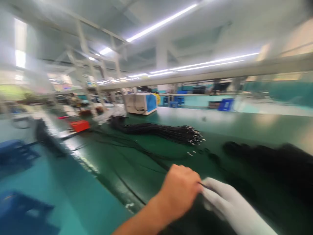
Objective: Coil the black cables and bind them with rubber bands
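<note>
My bare left hand (182, 186) is closed in a fist around a thin black cable (162, 163), over the green tabletop (117, 166). Part of the cable trails back to the left across the table. Close against it, my right hand (218, 195) wears a white glove and pinches a short dark stretch of the cable between thumb and fingers. Beyond both hands lies a thick bundle of black cables (156, 130) with pale, metallic-looking ends. A few tiny white pieces (191, 153) lie between the bundle and my hands. Motion blur hides the finger detail.
More black cables (271, 163) are heaped at the right. A white and blue box-shaped machine (140, 103) stands behind the bundle, and a red-orange object (80, 125) lies to the left. Blue stools (22, 212) stand on the floor beyond the table's left edge.
</note>
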The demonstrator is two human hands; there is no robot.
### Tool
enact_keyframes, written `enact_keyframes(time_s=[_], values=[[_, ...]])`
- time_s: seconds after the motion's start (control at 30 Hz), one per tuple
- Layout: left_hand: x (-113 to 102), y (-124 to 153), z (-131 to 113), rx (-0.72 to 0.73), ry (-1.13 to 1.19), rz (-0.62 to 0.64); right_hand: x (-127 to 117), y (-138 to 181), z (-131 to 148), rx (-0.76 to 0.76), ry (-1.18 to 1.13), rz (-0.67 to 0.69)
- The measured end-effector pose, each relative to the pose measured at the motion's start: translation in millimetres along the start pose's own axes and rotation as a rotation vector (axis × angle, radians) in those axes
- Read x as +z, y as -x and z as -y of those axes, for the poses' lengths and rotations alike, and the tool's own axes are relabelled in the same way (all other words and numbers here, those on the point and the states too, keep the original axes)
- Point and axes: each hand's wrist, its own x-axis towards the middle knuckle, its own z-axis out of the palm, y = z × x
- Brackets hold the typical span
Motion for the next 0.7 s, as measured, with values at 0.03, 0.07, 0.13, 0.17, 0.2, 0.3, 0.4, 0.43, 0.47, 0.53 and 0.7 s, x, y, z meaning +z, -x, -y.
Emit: enact_keyframes(time_s=[0.03, 0.07, 0.13, 0.17, 0.2, 0.3, 0.4, 0.43, 0.47, 0.53, 0.7], values=[[-1, -5, -1, -0.04, 0.049, -0.002, 4, 1, 6, 0.028, -0.236, 0.136], [-3, -11, -1, -0.061, 0.121, 0.024, 6, 0, 8, 0.058, -0.505, 0.246], [-8, -23, 5, -0.074, 0.223, 0.086, 9, -5, 5, 0.138, -0.856, 0.496], [-10, -29, 8, -0.073, 0.259, 0.121, 9, -7, 2, 0.166, -0.969, 0.58], [-11, -35, 10, -0.073, 0.283, 0.152, 8, -9, -2, 0.187, -1.041, 0.648], [-11, -46, 10, -0.075, 0.314, 0.206, 6, -11, -8, 0.185, -1.144, 0.729], [1, -53, 5, -0.058, 0.287, 0.204, 5, -13, -10, 0.15, -1.158, 0.773], [7, -55, 5, -0.039, 0.269, 0.197, 5, -12, -10, 0.131, -1.159, 0.777], [14, -55, 5, -0.011, 0.245, 0.196, 3, -12, -10, 0.103, -1.162, 0.772], [27, -52, 12, 0.055, 0.161, 0.209, -4, -10, -8, -0.029, -1.211, 0.725], [41, -24, 41, -0.051, -0.155, 0.063, -46, -5, 4, -0.383, -1.418, 0.308]])
